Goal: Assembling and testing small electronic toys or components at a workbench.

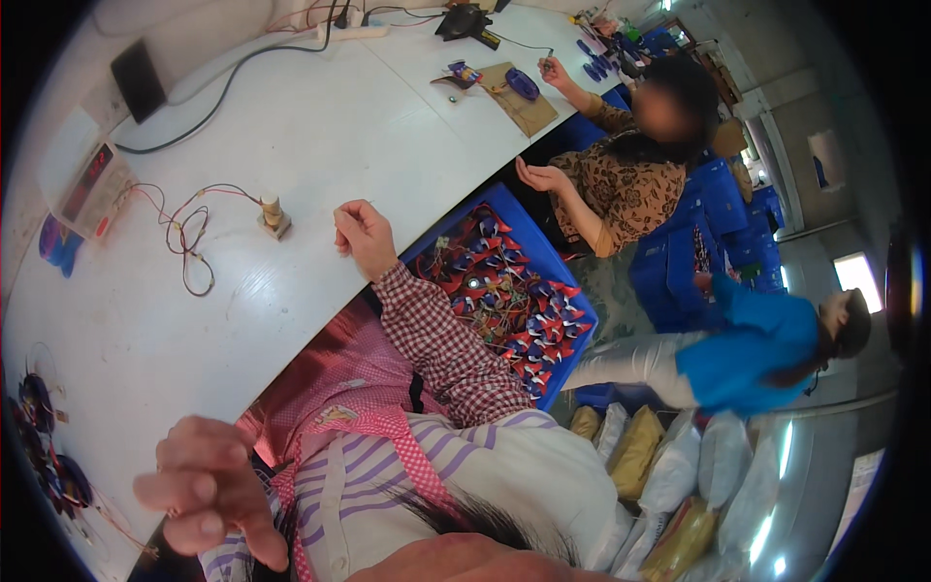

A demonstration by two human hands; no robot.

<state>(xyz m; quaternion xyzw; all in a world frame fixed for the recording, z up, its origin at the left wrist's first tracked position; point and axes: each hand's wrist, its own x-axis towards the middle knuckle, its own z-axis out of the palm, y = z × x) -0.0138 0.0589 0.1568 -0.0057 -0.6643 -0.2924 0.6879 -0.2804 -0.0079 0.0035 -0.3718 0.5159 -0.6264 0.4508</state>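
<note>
Fingers (346, 227) of the right hand (365, 239) curl together near the wired block (275, 221) on the tabletop (320, 126); whether they pinch anything, one cannot tell. The left hand (211, 490) hangs half-bent, fingers parted, its wrist hard to make out.

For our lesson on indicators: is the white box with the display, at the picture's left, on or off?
On: the display on the white box glows red.

The tabletop (320, 145) looks smooth and glossy, bin (536, 236) plastic, sleeve (446, 344) cloth.
</note>
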